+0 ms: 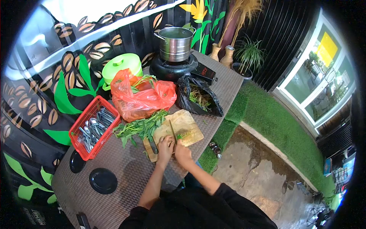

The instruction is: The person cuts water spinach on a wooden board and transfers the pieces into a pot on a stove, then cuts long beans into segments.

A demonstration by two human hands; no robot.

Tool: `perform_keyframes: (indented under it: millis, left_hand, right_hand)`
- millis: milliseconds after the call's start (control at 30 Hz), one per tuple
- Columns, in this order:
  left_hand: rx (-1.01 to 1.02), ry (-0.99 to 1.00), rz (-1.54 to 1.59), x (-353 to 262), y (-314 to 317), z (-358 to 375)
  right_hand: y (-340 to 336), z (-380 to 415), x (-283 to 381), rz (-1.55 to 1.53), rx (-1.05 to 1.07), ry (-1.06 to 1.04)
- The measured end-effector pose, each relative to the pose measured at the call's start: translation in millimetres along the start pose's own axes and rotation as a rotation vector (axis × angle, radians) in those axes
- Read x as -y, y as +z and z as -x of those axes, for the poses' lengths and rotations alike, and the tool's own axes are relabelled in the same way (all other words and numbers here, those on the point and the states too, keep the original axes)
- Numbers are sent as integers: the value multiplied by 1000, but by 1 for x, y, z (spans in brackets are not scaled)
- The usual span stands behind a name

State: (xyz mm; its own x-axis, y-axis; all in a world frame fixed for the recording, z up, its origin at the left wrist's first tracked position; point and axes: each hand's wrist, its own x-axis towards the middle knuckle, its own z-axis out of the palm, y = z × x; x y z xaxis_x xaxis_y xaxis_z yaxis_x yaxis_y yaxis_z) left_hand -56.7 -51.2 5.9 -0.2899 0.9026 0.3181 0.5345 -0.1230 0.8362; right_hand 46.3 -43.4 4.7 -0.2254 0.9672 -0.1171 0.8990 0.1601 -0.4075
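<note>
A wooden cutting board (192, 124) lies on the table in front of me. My right hand (183, 153) is closed round the handle of a knife (172, 129), whose blade points away from me across the board. Right beside it, my left hand (166, 148) has its fingers curled down on the leafy greens at the board's near side; the stems under the fingers are mostly hidden. A bunch of leafy greens (143, 128) spreads from the board's left edge onto the table. Small chopped green pieces (183, 135) lie right of the blade.
A red basket of cutlery (81, 149) stands left, with black plates (103, 181) nearer me. Behind the board are a red plastic bag (145, 100), a black bag of plant scraps (200, 97), a green lidded container (121, 65) and a steel pot (175, 47) on a stove (171, 70).
</note>
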Motion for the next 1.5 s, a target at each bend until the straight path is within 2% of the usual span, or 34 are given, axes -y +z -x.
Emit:
perform_keyframes:
  millis: [100,167,267,367,400,467,600,667,800,933,1067,1133,1300,1400,1500]
  left_hand:
    - [7,97,-83,5,1,-6]
    - [-21,-87,80,4,3,-6]
    - [-61,-101,-20,14,9,-7]
    - [-21,-134,18,12,8,-3]
    - [-20,-133,14,10,6,-1]
    - [-10,1,-80,3,4,3]
    - [-28,-29,38,10,1,3]
    - [-23,13,-22,11,-2,1]
    - [-77,-75,48,13,-1,0]
    - [-64,-89,46,15,2,4]
    - [-92,18,18,13,1,14]
    - [-98,55,1,15,-1,12]
    - [-77,72,31,4,-3,13]
    - [-109,1,51,11,2,15]
    - [-106,1,62,18,3,12]
  right_hand:
    - [-17,-14,-2,-36,9,-77]
    - [-10,-1,-1,-45,-15,-56]
    - [3,4,1,-36,-7,15]
    - [-5,-13,-1,-65,-20,-78]
    - [-7,-11,-2,-69,-20,-78]
    - [-10,-9,-1,-109,36,-57]
    - [4,6,3,-77,15,45]
    - [10,-8,-3,-99,-27,-23]
    - [-7,-2,0,-99,23,-51]
    - [1,8,6,-35,-15,17]
    - [-11,-3,6,-75,45,-52]
    - [-11,8,9,-39,-32,-87]
    - [3,5,9,-8,54,7]
    - [-10,-6,8,-107,32,-89]
    - [-2,14,13,-91,2,13]
